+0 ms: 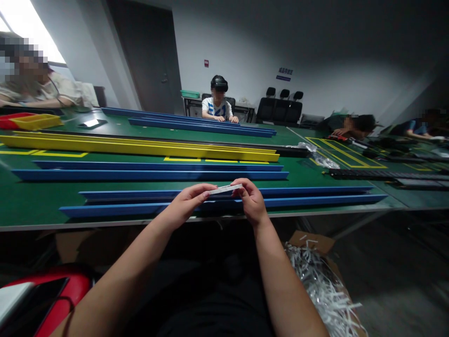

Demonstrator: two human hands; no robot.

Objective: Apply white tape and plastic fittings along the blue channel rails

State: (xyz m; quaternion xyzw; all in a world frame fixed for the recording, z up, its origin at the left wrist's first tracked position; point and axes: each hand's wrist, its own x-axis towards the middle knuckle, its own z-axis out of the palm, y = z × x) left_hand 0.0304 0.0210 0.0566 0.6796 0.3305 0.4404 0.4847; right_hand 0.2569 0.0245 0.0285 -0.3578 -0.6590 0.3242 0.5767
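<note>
A short, flat white strip [224, 189] is held up level between my two hands, just above the table's near edge. My left hand [189, 199] pinches its left end between thumb and fingers. At the other end, my right hand [249, 199] grips it in the same way, with the fingers curled over the top. Behind and below the hands lies a long blue channel [326, 200], running left to right along the front of the table. What is printed or stuck on the strip is too small to make out.
More blue channels [150, 175] and a yellow channel [140, 146] lie across the green table [21, 201]. Red and yellow trays [37, 121] sit at left. A cardboard box of white paper strips [322, 285] stands below right. Several people [218, 105] sit around.
</note>
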